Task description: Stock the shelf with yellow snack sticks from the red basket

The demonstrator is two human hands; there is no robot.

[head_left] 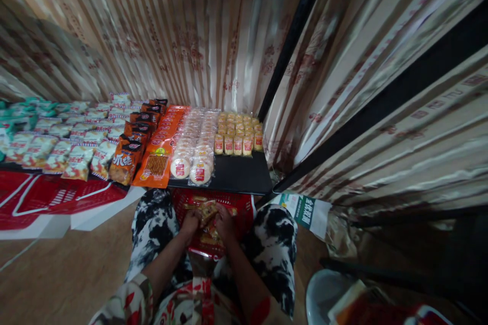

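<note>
My left hand (191, 222) and my right hand (224, 221) meet above a red plastic basket (246, 209) between my knees. Both hands are closed on a small yellow wrapped snack packet (208, 212), one at either side; the exact finger grip is too small to make out. More yellow wrapped snacks (209, 239) lie in the basket beneath. On the black tabletop (240, 172) just beyond, similar yellow snack packets (238, 144) stand upright in rows, close to the right end.
Left along the table run clear-wrapped round crackers (200, 170), orange snack-stick bags (156, 165), brown-black snack bags (124, 160) and white snack packets (78, 160). A black pole (293, 25) rises behind the right corner. A pale tub (324, 294) sits at lower right. Striped curtains (190, 35) hang behind.
</note>
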